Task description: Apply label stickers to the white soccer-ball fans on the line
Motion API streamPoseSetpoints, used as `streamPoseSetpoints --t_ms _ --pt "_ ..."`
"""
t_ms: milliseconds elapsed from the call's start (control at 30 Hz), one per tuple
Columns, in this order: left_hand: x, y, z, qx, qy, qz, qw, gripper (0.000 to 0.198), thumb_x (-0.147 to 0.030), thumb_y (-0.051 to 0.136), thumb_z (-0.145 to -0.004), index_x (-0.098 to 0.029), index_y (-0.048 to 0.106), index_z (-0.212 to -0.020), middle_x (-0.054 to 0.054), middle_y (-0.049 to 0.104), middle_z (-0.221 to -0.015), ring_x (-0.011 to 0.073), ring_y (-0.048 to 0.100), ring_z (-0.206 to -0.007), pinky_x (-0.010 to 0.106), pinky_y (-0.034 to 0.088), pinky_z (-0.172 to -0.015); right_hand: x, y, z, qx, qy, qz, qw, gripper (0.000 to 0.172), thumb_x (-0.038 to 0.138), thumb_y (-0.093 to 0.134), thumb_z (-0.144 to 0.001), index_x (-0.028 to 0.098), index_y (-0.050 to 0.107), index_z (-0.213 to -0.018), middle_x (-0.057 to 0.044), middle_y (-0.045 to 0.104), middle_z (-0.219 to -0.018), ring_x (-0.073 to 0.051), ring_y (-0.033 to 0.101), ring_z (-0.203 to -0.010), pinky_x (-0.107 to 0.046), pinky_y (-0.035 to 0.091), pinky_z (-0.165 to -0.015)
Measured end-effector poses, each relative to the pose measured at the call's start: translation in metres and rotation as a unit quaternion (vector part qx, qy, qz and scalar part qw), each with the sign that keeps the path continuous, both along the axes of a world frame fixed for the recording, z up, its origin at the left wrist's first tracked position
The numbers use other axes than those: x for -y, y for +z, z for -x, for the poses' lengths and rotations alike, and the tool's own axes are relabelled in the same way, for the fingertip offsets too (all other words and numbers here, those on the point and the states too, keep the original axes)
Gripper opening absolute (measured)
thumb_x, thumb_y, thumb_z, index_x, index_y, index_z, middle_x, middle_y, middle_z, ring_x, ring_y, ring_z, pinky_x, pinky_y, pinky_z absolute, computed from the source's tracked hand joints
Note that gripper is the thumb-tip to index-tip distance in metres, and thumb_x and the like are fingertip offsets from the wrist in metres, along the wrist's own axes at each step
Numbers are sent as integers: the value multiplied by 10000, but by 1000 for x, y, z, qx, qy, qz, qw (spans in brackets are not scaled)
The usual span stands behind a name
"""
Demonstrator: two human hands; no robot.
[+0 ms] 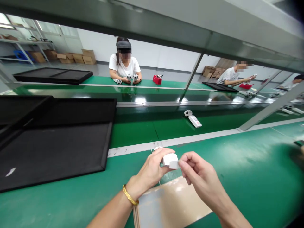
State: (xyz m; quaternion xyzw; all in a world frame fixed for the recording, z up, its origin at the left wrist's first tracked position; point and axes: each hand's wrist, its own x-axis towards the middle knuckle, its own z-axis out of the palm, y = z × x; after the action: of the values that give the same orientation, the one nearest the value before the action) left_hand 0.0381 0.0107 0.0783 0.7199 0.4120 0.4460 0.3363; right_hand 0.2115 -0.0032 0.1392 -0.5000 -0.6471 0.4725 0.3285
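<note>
Holding white piece in left hand, above the bench, just past stack of brown boards. Left fingers wrapped over it, thumb underneath, near end exposed. Right hand: thumb and index pressed together, apparently pinching edge of pale tab at that end. Piece probably light, stiff, smooth, maybe a bit slippery; best held round the sides. Tab looks thin and bendy, could crease or tear; take by its outer edge.
</note>
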Motion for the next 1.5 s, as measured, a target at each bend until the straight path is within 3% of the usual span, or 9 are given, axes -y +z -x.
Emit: streamPoseSetpoints --t_ms 467,733,1500 --pt "0 1 0 4 -11 -2 1000 297 -358 670 -841 -225 593 -1096 55 639 -1101 214 572 -1030 354 452 -912 -15 -7 5 64 25 -23 997 239 411 463 -931 227 464 -780 70 401 -568 -105 384 -470 -246 306 -464" --pt "1 2 -1 14 -6 9 1000 288 -293 717 -805 -213 620 -1064 62 638 -1139 206 579 -1064 335 444 -960 -14 -11 5 59 17 -14 998 258 441 465 -925 226 467 -781 69 390 -561 -106 372 -458 -242 312 -450" --pt "1 5 -1 12 -10 16 1000 267 -327 708 -809 -218 627 -1039 67 649 -1126 232 590 -1055 373 458 -951 -12 -8 8 39 12 -1 999 289 486 484 -904 228 487 -774 68 424 -533 -109 407 -431 -239 363 -432"
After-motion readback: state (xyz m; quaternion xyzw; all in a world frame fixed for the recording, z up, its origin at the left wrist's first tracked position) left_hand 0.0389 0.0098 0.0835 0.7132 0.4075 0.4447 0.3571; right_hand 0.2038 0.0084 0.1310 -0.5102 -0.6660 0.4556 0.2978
